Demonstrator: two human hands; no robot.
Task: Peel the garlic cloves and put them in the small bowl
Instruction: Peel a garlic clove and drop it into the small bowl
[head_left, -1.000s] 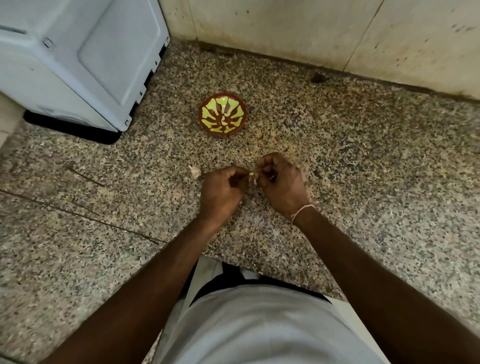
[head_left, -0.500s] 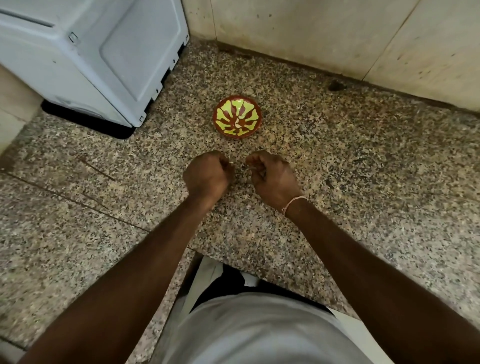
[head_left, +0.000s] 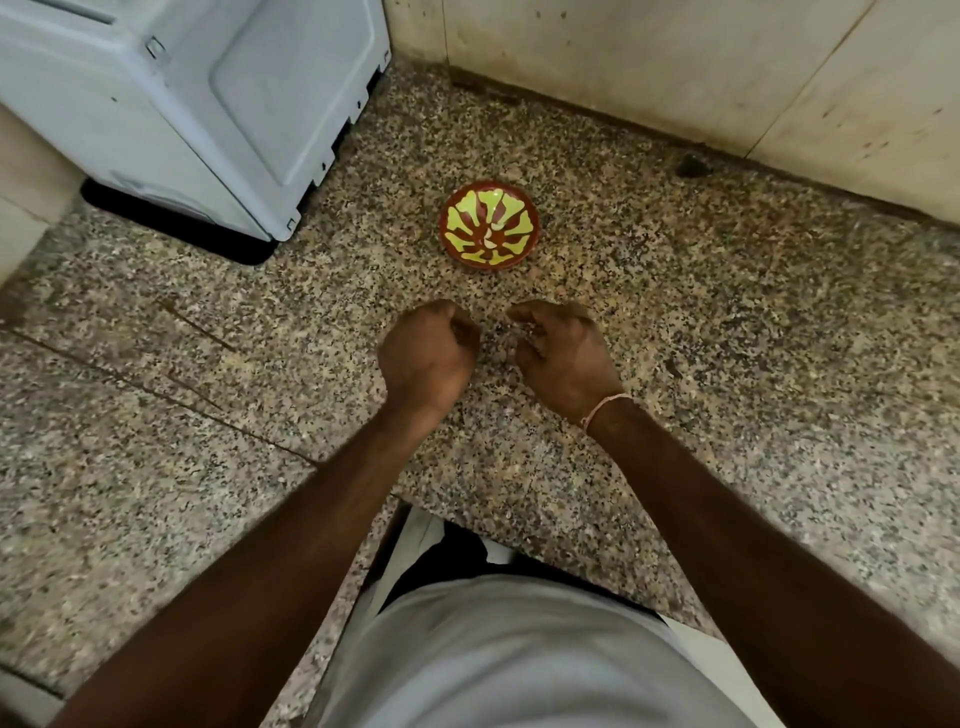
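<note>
Both curled fists, left hand (head_left: 426, 358) and right hand (head_left: 563, 356), sit apart before the small bowl (head_left: 489, 225), contents hidden.

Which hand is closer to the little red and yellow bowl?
About even; left is perhaps slightly closer. The left hand sits below the bowl, a bit to its left; the right hand sits below, a bit to its right.

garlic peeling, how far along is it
Done: the small bowl holds a pale piece or two, likely peeled garlic. In hand: the left hand is fisted, the right hand loosely curled; any clove is hidden. Left: no unpeeled cloves show on the counter.
</note>
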